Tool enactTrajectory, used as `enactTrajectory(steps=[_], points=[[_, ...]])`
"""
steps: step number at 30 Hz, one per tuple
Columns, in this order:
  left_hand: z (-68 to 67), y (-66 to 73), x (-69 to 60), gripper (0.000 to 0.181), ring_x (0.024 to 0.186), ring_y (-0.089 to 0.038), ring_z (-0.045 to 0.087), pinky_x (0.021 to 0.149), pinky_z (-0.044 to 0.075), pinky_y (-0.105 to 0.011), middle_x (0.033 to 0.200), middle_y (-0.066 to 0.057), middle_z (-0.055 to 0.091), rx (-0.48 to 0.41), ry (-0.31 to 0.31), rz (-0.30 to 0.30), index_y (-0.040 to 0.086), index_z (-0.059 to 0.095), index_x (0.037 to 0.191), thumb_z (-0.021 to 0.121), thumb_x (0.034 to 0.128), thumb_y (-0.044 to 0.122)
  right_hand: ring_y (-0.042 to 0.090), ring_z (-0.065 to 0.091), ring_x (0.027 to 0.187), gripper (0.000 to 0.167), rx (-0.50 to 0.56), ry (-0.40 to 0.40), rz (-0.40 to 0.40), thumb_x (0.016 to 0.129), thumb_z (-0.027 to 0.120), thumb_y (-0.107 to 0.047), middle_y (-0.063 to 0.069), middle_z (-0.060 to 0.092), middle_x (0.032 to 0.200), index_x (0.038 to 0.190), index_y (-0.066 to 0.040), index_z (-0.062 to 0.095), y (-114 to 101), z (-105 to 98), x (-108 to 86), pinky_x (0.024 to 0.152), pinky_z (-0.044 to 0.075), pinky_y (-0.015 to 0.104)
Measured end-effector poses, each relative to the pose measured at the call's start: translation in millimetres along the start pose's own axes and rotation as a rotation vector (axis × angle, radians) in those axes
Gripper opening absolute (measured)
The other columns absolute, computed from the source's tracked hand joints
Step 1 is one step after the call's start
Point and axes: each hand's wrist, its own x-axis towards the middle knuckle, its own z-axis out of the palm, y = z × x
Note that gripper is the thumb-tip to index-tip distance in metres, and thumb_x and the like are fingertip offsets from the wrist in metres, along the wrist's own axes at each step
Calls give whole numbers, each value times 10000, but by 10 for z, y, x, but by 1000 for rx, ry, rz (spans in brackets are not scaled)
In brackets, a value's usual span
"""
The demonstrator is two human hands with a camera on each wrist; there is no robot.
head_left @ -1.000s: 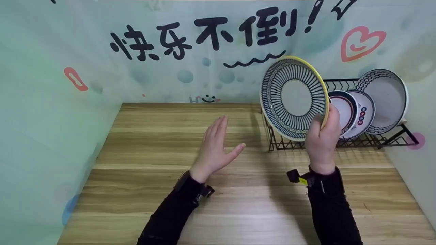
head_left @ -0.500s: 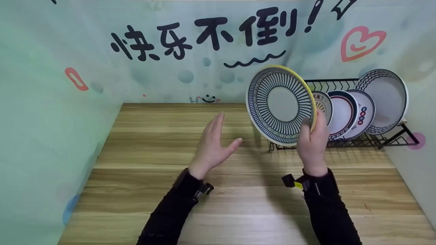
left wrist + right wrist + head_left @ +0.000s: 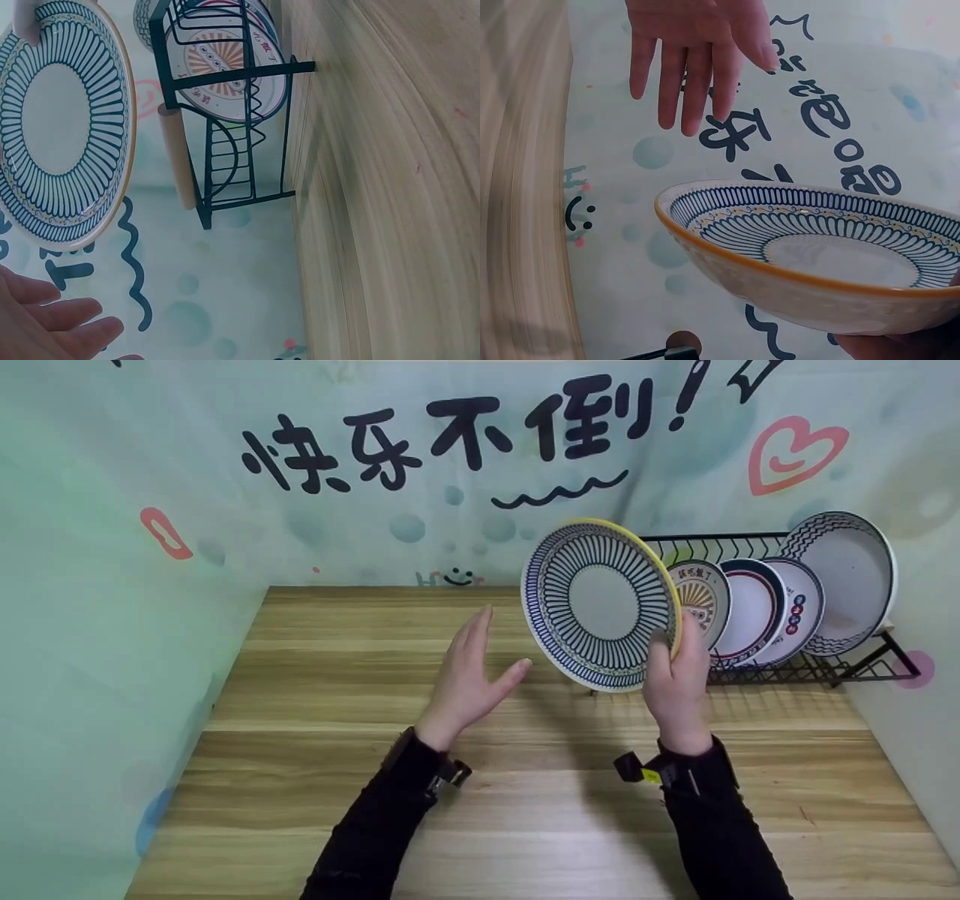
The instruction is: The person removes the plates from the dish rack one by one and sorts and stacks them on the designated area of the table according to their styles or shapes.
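Note:
A deep plate (image 3: 604, 602) with a yellow rim and a blue radiating-line pattern is held up, tilted, in the head view. My right hand (image 3: 679, 690) grips its right edge, thumb on the patterned face and fingers behind. To the left, my left hand (image 3: 465, 682) is raised with straight fingers and spread thumb, apart from the plate and holding nothing. In the left wrist view the plate (image 3: 56, 120) hangs above my left fingertips. From the right wrist, the plate (image 3: 840, 259) shows its curved white outside and orange-looking rim.
A black wire dish rack (image 3: 874, 666) stands at the back right of the wooden tabletop (image 3: 360, 660). Upright in it are a small sunburst plate (image 3: 696, 598), a dark-rimmed plate (image 3: 750, 611), another white plate (image 3: 810, 585) and a large bowl-like dish (image 3: 847, 577). A printed cloth hangs behind.
My right hand has carried the yellow-rimmed plate leftward and slightly down, away from the rack, uncovering the small sunburst plate. My left hand has shifted only slightly.

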Motion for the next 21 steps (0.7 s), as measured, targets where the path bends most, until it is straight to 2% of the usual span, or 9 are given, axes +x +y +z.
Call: enactTrajectory(steps=[5, 12, 16, 21], points=[[1, -14, 2, 969, 1450, -322, 257, 1176, 216, -488, 1587, -171, 273, -13, 3, -20, 4, 224, 1552, 583, 884, 606, 334, 620, 1078, 414, 12, -6, 14, 907, 412, 85, 230, 614, 1222, 1305, 102, 525, 25, 30, -28, 920, 542, 330], [9, -55, 10, 881, 1432, -335, 295, 1162, 248, -505, 1564, -201, 309, -45, 25, -54, 3, 238, 1548, 631, 922, 483, 327, 606, 1051, 379, 33, -39, 11, 911, 408, 91, 250, 598, 1182, 1269, 128, 527, 63, 64, -71, 906, 520, 257], [10, -75, 15, 838, 1415, -341, 326, 1157, 261, -508, 1544, -210, 341, -73, 33, -69, -9, 246, 1541, 646, 937, 411, 312, 596, 1069, 397, 56, -69, 48, 925, 407, 67, 238, 590, 1209, 1305, 108, 517, 65, 71, -95, 920, 512, 266], [14, -100, 20, 820, 1400, -323, 356, 1153, 280, -487, 1532, -200, 363, -88, 42, -76, 0, 250, 1542, 638, 946, 409, 277, 591, 1075, 395, 82, -97, 100, 937, 406, 51, 226, 588, 1232, 1315, 101, 510, 68, 82, -115, 927, 514, 296]])
